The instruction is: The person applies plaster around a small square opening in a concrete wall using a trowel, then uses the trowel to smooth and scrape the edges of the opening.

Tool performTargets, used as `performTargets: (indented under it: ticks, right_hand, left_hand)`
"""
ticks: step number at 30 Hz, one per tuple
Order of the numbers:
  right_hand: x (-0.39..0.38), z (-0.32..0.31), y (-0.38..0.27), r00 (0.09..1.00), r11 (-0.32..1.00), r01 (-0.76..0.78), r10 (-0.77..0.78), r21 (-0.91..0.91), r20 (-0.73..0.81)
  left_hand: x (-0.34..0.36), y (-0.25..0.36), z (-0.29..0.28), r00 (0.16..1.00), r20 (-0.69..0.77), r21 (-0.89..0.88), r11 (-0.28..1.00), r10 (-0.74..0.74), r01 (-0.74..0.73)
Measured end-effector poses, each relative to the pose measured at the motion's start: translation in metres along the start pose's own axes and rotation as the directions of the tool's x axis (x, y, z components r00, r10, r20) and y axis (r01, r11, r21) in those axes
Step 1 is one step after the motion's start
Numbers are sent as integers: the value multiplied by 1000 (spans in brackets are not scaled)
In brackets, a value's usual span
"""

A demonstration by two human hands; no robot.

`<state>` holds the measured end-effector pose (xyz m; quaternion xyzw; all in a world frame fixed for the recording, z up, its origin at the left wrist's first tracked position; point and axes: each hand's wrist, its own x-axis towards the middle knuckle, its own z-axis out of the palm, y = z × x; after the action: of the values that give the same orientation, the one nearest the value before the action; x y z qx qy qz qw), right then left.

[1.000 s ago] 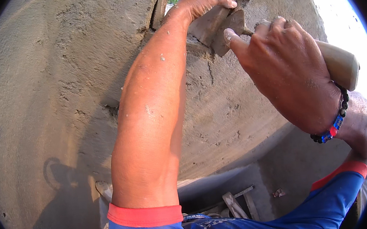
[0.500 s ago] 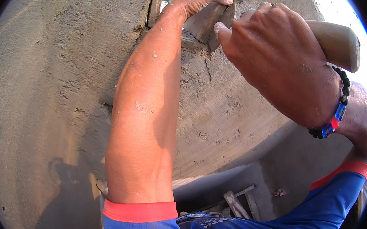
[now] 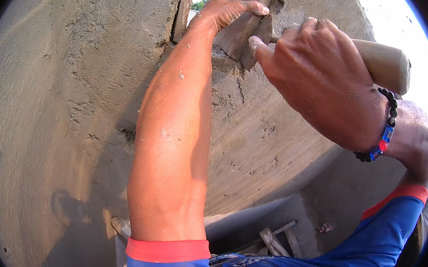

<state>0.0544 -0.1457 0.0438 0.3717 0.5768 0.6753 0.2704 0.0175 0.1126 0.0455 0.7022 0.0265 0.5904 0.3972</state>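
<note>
High in the view, my left hand (image 3: 229,12) grips a board (image 3: 245,23) that lines the edge of an opening in a rough grey mortar wall (image 3: 254,125). Its thumb lies along the board's edge and the other fingers are partly hidden. To the right, my right hand (image 3: 320,63) is closed round a trowel, whose thick wooden handle (image 3: 383,65) sticks out behind the fist. The trowel's blade (image 3: 261,35) points up and left, against or very near the corner where board and mortar meet. Much of the blade is behind my hand.
An upright wooden strip (image 3: 183,13) edges the opening's left side, with a crack beside it. Bright sky shows beyond the wall's right edge. Below, a wooden frame-like piece (image 3: 279,239) and a small scrap (image 3: 326,227) lie near a grey surface.
The whole view has shifted slightly. My right hand and the trowel sit a little lower and further left. My left hand keeps its grip on the board.
</note>
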Motion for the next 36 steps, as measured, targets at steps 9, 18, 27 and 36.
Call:
performTargets:
  ticks: [9, 18, 27, 36]
  right_hand:
    - [-17, 13, 0, 990, 987, -113, 102, 117, 93]
    - [-28, 8, 5, 980, 981, -176, 168, 78, 107]
    - [-10, -3, 13, 995, 999, -29, 32, 31, -96]
    - [-28, -7, 9, 983, 992, -105, 93, 68, 159]
  left_hand:
    - [-7, -9, 1, 999, -29, 85, 996, 18, -16]
    - [-5, -17, 11, 996, -83, 117, 993, 16, -7]
    - [1, -14, 4, 1000, -7, -61, 998, -22, 21]
    - [-10, -10, 4, 1000, -25, 159, 987, 7, -3]
